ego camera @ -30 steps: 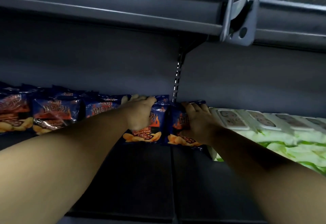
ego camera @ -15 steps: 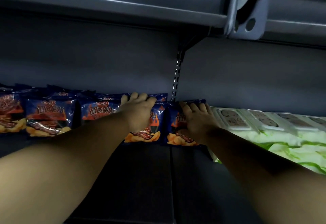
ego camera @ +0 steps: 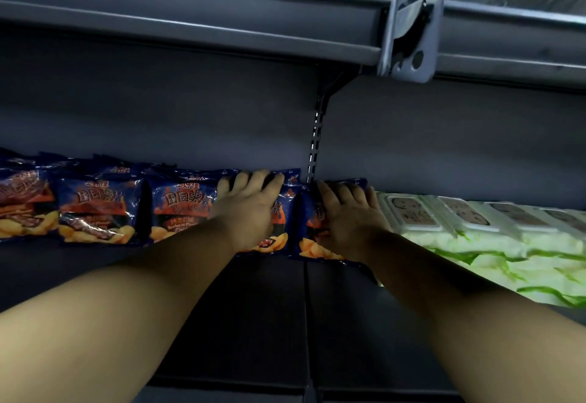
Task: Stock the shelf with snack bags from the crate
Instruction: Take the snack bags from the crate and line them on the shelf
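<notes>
A row of blue snack bags (ego camera: 98,209) already stands along the back of the shelf (ego camera: 260,307), running from the left edge to the slotted upright (ego camera: 314,149). The left hand (ego camera: 250,209) lies flat over the front of one bag (ego camera: 279,237) in that row, fingers (ego camera: 253,180) spread and hooked over its top edge, pressing more than gripping. The right hand (ego camera: 345,218) does the same on the last bag (ego camera: 314,244), just right of the upright, its fingers curled over the bag's top and its palm on the face. Neither hand looks closed around anything; both seem to be seating or squaring the two bags against the back wall. That last bag touches or nearly touches the white and green packs (ego camera: 507,244) filling the shelf's right side.

By my reading, the back row is about full, while the whole front strip of shelf is bare, so more rows could go in. The crate is out of view, so how many bags are left I cannot tell
</notes>
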Demonstrator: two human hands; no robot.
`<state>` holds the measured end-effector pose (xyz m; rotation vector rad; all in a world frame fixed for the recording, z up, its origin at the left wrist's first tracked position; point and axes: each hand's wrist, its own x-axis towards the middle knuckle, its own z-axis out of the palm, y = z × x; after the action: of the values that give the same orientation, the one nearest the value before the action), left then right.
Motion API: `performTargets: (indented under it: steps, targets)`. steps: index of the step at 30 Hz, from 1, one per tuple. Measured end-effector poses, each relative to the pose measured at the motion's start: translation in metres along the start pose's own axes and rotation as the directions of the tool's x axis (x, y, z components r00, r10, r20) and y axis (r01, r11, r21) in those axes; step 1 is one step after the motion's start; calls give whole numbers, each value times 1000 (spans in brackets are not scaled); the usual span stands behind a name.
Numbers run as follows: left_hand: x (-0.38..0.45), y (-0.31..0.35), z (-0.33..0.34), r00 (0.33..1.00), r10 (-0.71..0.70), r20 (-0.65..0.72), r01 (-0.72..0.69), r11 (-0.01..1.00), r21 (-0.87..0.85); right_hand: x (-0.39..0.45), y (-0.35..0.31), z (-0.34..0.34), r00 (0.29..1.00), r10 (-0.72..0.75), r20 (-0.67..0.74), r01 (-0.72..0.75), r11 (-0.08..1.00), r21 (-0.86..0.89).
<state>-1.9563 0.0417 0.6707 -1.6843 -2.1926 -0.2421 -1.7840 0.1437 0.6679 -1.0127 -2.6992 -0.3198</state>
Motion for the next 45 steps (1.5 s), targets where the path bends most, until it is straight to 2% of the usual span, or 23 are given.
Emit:
performTargets:
  steps: [15, 21, 27, 39, 45]
  targets:
    - [-56, 9, -48, 997, -30, -77, 26, 998, -55, -37, -56, -49, 997, 27, -73, -22, 997, 78]
    - [-100, -5, -77, 998, -69, -14, 67, 992, -103, -68, -100, -75, 996, 75, -39, -70, 991, 117]
    - [-172, -36, -100, 998, -61, -9, 60, 993, -102, -117, -170, -99, 991, 134, -22, -131, 986, 105]
    - [-278, -92, -143, 998, -66, -15, 65, 995, -79, -172, -275, -137, 997, 82, 11, -82, 994, 69]
    - [-317, -98, -152, 983, -157, 95, 165, 983, -85, -195, -299, -133, 998, 40, 49, -44, 995, 92]
